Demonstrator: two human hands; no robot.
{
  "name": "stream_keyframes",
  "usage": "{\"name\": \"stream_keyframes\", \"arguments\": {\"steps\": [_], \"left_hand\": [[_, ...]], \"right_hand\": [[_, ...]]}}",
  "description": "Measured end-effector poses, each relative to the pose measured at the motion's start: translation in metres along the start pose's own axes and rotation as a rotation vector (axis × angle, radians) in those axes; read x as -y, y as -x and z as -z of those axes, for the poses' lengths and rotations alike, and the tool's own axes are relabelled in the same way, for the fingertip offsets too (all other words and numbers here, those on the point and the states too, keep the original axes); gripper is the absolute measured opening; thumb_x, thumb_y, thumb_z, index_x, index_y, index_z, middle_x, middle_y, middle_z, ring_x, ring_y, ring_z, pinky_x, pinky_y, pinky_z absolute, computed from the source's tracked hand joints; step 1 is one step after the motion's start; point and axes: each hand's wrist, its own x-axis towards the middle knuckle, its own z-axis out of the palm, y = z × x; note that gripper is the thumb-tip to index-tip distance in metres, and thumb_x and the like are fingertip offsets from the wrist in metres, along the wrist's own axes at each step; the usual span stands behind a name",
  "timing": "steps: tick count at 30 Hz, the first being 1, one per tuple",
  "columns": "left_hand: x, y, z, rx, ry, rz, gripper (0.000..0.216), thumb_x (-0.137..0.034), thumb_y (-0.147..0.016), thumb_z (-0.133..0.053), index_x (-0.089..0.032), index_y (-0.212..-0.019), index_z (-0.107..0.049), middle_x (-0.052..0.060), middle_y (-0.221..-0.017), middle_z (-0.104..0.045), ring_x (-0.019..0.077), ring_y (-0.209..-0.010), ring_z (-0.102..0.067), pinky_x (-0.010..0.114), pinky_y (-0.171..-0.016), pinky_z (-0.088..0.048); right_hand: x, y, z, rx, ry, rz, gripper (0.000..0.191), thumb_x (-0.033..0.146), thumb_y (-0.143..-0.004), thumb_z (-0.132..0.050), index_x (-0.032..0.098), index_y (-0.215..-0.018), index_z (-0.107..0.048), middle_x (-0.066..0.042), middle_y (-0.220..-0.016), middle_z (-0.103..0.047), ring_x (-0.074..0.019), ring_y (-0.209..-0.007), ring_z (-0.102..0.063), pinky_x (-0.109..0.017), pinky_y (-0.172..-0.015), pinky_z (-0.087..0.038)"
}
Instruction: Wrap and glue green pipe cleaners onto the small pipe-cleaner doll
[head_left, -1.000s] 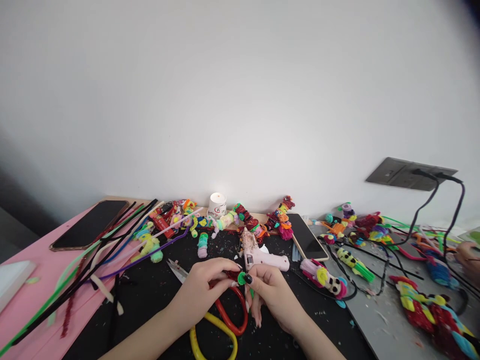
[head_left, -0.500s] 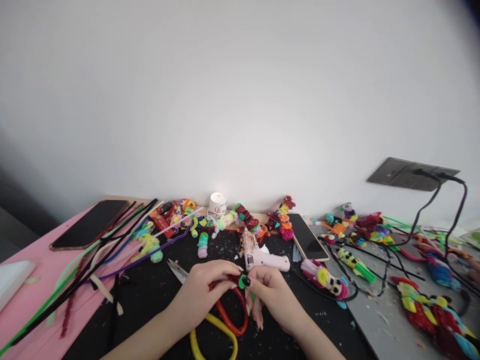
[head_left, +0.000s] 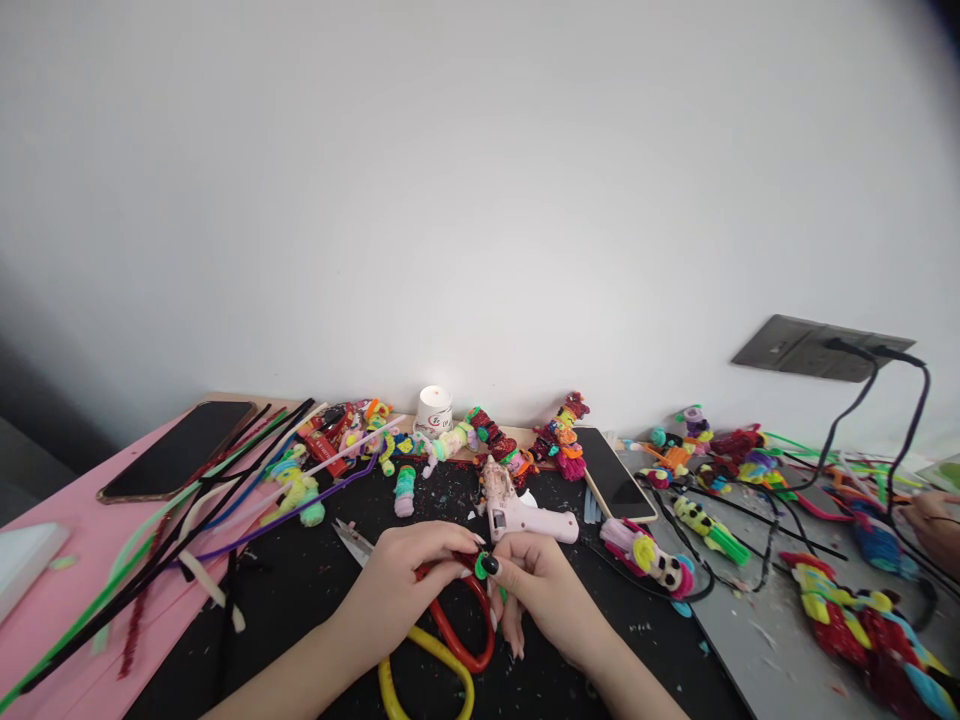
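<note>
Low in the middle, my left hand (head_left: 420,570) and my right hand (head_left: 536,585) meet, fingertips pinched on a small green pipe cleaner piece (head_left: 481,566). Some dark red fuzz shows by the left fingertips; most of the piece is hidden by fingers. Under and beside my left hand lie scissors (head_left: 442,665) with one red and one yellow handle loop, their blades pointing up-left. Just beyond my hands a pale pink hot glue gun (head_left: 536,522) rests on the black mat (head_left: 300,610). A small green and lilac pipe cleaner roll (head_left: 404,492) lies farther back.
Loose pipe cleaners (head_left: 150,545) spread over the pink board at left, near a phone (head_left: 176,450). A paper cup (head_left: 434,410) stands by the wall. Another phone (head_left: 615,475), pipe cleaner figures (head_left: 712,530) and black cords (head_left: 832,430) lie at right. Another person's hand (head_left: 934,525) is at the right edge.
My hands hold nearly the same pinch on the green piece. At the right edge, the other person's hand has come farther into view.
</note>
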Motion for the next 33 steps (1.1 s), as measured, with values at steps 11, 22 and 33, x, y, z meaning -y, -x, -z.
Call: {"name": "stream_keyframes", "arguments": {"steps": [11,22,33], "left_hand": [[0.001,-0.007,0.0,0.074,0.452,0.289,0.023,-0.02,-0.072,-0.066,-0.016,-0.094,-0.062,0.007,-0.111,-0.066,0.0198,-0.09,-0.067,0.032,-0.08,-0.054],[0.002,-0.007,0.001,0.089,0.579,0.345,0.03,-0.022,-0.072,-0.071,-0.017,-0.098,-0.059,0.003,-0.094,-0.066,0.0174,-0.096,-0.062,0.031,-0.087,-0.048],[0.002,-0.006,-0.001,-0.013,0.479,0.218,0.026,-0.02,-0.072,-0.071,-0.017,-0.096,-0.062,0.005,-0.101,-0.067,0.0192,-0.1,-0.062,0.033,-0.092,-0.048]], "right_hand": [[0.005,0.003,0.0,-0.09,0.071,0.095,0.037,0.049,-0.075,-0.067,0.013,-0.077,-0.057,0.01,-0.043,-0.042,-0.0014,-0.029,-0.029,-0.017,-0.03,-0.012],[-0.002,0.002,-0.003,-0.137,0.273,0.185,0.027,0.041,-0.081,-0.059,0.017,-0.07,-0.051,0.009,-0.047,-0.04,-0.0048,-0.035,-0.033,-0.019,-0.036,-0.022],[-0.003,0.008,-0.006,-0.193,0.649,0.381,0.013,0.021,-0.084,-0.052,0.018,-0.072,-0.056,0.004,-0.057,-0.047,-0.009,-0.049,-0.039,-0.022,-0.048,-0.03]]}}
